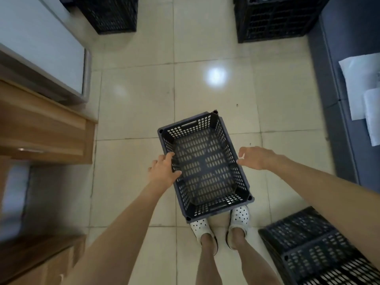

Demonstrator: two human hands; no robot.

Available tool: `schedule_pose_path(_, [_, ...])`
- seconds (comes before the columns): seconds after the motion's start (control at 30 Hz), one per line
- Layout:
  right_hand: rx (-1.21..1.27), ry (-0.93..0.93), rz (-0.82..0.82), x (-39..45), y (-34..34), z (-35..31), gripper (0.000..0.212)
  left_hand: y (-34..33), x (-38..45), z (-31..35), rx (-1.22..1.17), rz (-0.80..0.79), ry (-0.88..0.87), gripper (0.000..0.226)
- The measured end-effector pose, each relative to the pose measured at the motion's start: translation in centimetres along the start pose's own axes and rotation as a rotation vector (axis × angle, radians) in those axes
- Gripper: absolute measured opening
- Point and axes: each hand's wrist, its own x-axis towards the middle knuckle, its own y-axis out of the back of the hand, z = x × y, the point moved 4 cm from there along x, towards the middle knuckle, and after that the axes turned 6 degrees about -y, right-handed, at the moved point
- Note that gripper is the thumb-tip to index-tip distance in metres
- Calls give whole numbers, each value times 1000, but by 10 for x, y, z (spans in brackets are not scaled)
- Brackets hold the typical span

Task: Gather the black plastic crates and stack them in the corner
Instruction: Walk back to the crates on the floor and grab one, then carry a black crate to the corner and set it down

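Observation:
An empty black perforated plastic crate (203, 167) hangs above the tiled floor, in front of my feet in white clogs. My left hand (163, 171) grips its left long rim, with fingers curled over the edge into the crate. My right hand (256, 158) is beside the right long rim. Its fingers are loosely curled, their tips are at the edge, and it holds nothing that I can see. More black crates stand at the far left (109, 15), far right (275, 19) and near right (314, 251).
A wooden cabinet (41, 128) and a white unit (41, 46) line the left side. A dark sofa (337, 83) with white papers (362, 87) runs along the right. Pale floor tiles (205, 83) lie between the far crates and me.

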Motion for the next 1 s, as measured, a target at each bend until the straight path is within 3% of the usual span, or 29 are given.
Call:
schedule_pose_path(0.23, [246,-76,7,82,-61,20,42,-87,51,-34,-237,-37,120,78])
schedule_pose_path(0.53, [447,-212,57,167,-122,23,67,-176,109,-69,-523,-102,189,105])
schedule_pose_path(0.8, [651,-284,61,220,-140,29,66,-226,144,-88,-927,-82,335,99])
schedule_pose_path(1.0, [738,-301,22,228,-138,36,67,-235,149,-96,-1020,-115,478,83])
